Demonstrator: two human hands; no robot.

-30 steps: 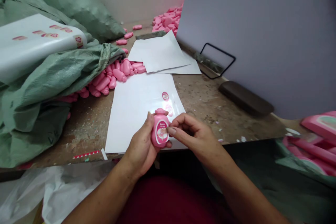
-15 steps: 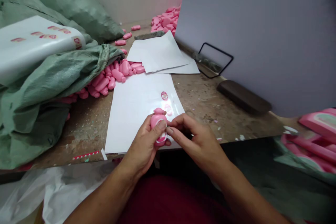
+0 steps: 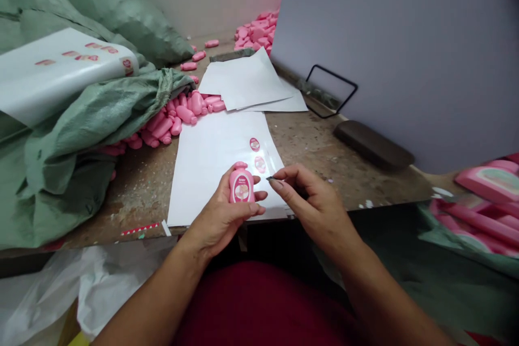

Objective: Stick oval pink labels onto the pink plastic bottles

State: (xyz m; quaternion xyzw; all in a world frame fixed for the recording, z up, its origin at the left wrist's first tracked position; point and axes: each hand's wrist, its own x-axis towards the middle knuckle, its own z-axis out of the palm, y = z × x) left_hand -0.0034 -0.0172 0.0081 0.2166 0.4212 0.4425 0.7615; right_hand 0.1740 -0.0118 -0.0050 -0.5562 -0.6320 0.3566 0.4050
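In my left hand (image 3: 227, 211) is a small pink bottle (image 3: 239, 170) with an oval label (image 3: 242, 188) on its front, its capped end pointing away from me. My right hand (image 3: 306, 200) is just to the right, thumb and forefinger pinched on a small dark, thin piece (image 3: 270, 178) whose kind I cannot make out. Under both hands lies a white sticker sheet (image 3: 203, 173). Two oval stickers, an upper one (image 3: 254, 144) and a lower one (image 3: 259, 164), remain visible near its right side.
Many pink bottles (image 3: 186, 114) spill from a green sack (image 3: 121, 97) on the left. More pink pieces (image 3: 257, 31) are heaped at the back. White sheets (image 3: 251, 84), a black wire frame (image 3: 332, 92) and a dark brown block (image 3: 373, 146) lie around. Larger pink pieces (image 3: 486, 216) fill a bag at right.
My left thumb has moved down off the label, which now shows in full. My right hand has drawn away from the bottle to the right, with the small dark piece now visible.
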